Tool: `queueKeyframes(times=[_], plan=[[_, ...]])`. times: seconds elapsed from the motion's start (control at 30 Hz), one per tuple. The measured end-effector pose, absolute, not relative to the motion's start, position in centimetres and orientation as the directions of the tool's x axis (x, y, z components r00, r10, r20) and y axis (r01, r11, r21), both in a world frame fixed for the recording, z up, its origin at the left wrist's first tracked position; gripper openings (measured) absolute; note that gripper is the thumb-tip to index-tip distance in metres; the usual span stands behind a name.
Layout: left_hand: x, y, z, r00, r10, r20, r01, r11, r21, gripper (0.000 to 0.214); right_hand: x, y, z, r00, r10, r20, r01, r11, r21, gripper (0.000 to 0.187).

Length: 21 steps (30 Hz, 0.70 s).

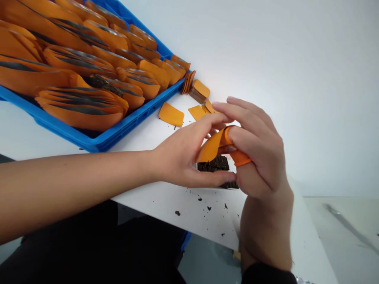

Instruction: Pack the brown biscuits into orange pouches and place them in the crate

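My right hand (260,146) is closed, its thumb and index finger pinching a curved orange paper piece (211,149). Bright orange bands on those two digits look like finger covers. My left hand (185,152) reaches in from the left, thumb and fingers spread apart around the paper; some of its fingertips are hidden behind the paper and my right hand. Below both hands lies a stack of dark brown, ridged pieces (217,163) in what seems a shallow white holder, partly covered by my left thumb.
A blue crate (97,144) at the upper left holds many bundled orange sleeves (83,104) with dark contents. On the white table (142,193) lie a small orange stack (199,90), a loose orange piece (171,114) and dark crumbs (177,213). A white wall stands behind.
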<state>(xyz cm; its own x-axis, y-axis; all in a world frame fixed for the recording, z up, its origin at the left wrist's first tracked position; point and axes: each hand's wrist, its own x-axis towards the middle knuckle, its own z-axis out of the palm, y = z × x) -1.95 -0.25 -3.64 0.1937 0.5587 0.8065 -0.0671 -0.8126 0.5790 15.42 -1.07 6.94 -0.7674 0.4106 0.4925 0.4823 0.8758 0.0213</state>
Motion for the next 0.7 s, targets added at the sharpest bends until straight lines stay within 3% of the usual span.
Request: queueKeyframes(times=[0.23, 0.5, 0.7], plan=[[-2.1, -0.4, -3.3, 0.142, 0.520, 0.842, -0.102, -0.839, 0.535, 0.026, 15.2, -2.0, 7.5, -0.816, 0.393, 0.425, 0.445, 0.895, 0.027, 0.022], [-3.1, 0.0, -3.1, 0.142, 0.444, 0.885, 0.073, -0.896, 0.438, 0.028, 14.9, -3.6, 7.6, -0.802, 0.489, 0.343, 0.548, 0.830, 0.099, 0.041], [-2.7, 0.2, -3.4, 0.161, 0.560, 0.813, 0.206, -0.825, 0.527, 0.023, 14.5, -3.0, 6.2, -0.778, 0.552, 0.299, 0.607, 0.785, 0.128, 0.035]])
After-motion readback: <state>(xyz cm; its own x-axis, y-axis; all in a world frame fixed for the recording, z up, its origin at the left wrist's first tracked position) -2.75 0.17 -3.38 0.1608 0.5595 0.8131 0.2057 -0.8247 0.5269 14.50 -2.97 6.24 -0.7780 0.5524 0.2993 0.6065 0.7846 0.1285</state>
